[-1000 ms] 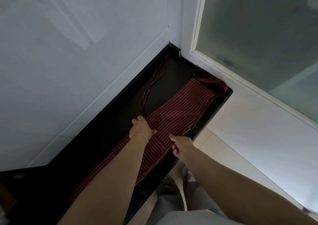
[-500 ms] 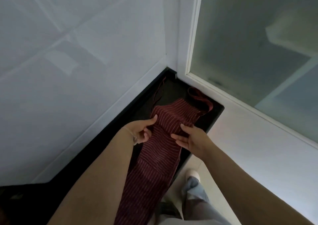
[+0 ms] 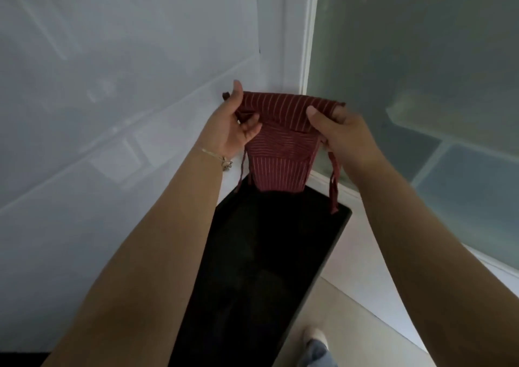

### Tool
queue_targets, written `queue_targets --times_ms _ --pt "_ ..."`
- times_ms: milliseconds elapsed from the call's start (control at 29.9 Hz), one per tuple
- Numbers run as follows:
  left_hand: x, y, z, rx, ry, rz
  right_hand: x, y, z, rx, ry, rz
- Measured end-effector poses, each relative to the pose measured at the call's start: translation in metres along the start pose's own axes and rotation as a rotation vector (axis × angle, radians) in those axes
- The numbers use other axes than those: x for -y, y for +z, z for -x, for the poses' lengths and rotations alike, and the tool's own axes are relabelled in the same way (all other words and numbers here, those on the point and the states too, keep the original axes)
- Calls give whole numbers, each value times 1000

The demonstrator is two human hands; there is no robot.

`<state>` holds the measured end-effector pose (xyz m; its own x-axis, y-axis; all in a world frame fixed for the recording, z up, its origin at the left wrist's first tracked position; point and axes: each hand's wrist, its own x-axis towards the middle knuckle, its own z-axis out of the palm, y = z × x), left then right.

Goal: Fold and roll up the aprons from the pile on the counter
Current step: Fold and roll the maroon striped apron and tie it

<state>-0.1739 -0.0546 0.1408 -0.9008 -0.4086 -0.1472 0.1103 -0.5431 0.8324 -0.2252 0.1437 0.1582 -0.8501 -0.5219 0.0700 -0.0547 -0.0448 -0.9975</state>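
A dark red apron (image 3: pixel 280 153) with thin pale stripes hangs in the air above the far end of the black counter (image 3: pixel 261 268). It is folded into a narrow strip, and its top edge is turned over into a fold. My left hand (image 3: pixel 234 126) grips the left end of that fold. My right hand (image 3: pixel 341 133) pinches the right end between thumb and fingers. Thin ties dangle on both sides; the right one (image 3: pixel 334 187) reaches down to the counter's corner.
White tiled wall (image 3: pixel 112 114) runs along the counter's left side. A frosted glass pane (image 3: pixel 421 85) in a white frame closes the far right. Pale floor and my shoe (image 3: pixel 316 335) show at the bottom right, beside the counter's edge.
The apron lay flat along the counter under both hands; now both hands have lifted its folded end up off the counter. The view has tilted upward.
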Motion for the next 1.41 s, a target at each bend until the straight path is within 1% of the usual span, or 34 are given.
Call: queue_targets --times_ms 33,100,167,201,268,301,402,435,502,569,636,703,770,837,937,971,1004,1071,1105,1138,1172,1205,1239,1272,1306,1339,1373,1406 --pt "-2 0 4 10 25 -1 2 3 6 -4 -12 24" --pt "4 -13 12 -1 43 3 -11 15 18 -19 25 94" --pt "27 -39 21 -75 -8 11 -47 22 28 -24 104 181" --pt "44 -58 29 -122 -60 9 -71 27 37 -5 165 227" --pt "88 -101 47 -230 -190 -35 -128 37 60 80 345 352" --pt "109 -118 57 -278 -247 -78 -155 40 73 132 469 363" --pt "178 -173 98 -422 -421 -187 -236 55 128 273 902 253" --pt "195 -185 110 -467 -469 -195 -254 57 143 275 1002 214" --pt "219 -205 133 -525 -548 -185 -283 62 168 245 1137 141" --pt "233 -220 146 -563 -582 -237 -295 65 182 201 1174 127" --pt "242 -232 149 -588 -590 -358 -301 68 187 166 1112 208" --pt "245 -238 154 -622 -584 -490 -307 70 190 210 1024 349" --pt "240 -239 157 -701 -525 -551 -307 72 193 298 1009 414" --pt "237 -247 161 -827 -452 -548 -309 75 199 358 1060 431" --pt "230 -264 168 -1017 -372 -369 -306 81 206 391 1138 433" --pt "224 -268 168 -1076 -346 -341 -306 82 207 394 1153 427" --pt "219 -272 169 -1145 -330 -362 -306 83 207 398 1163 421" --pt "206 -275 172 -1286 -335 -503 -306 84 205 405 1182 414" --pt "203 -274 176 -1350 -351 -653 -307 85 204 411 1190 415" --pt "200 -271 181 -1388 -306 -853 -306 87 203 423 1198 427" --pt "201 -266 185 -1346 -171 -1066 -304 89 202 440 1198 440" --pt "204 -259 187 -1199 14 -1262 -302 90 200 463 1194 455" --pt "212 -251 189 -958 156 -1435 -301 92 199 477 1179 463" --pt "220 -243 188 -690 202 -1568 -302 94 196 496 1142 483" --pt "231 -234 188 -461 162 -1651 -305 95 195 528 1087 526" --pt "242 -228 188 -325 73 -1687 -307 96 194 560 1024 587" --pt "252 -225 187 -302 -44 -1682 -309 97 194 579 970 630" --pt "260 -224 186 -347 -165 -1657 -311 97 194 567 933 630"
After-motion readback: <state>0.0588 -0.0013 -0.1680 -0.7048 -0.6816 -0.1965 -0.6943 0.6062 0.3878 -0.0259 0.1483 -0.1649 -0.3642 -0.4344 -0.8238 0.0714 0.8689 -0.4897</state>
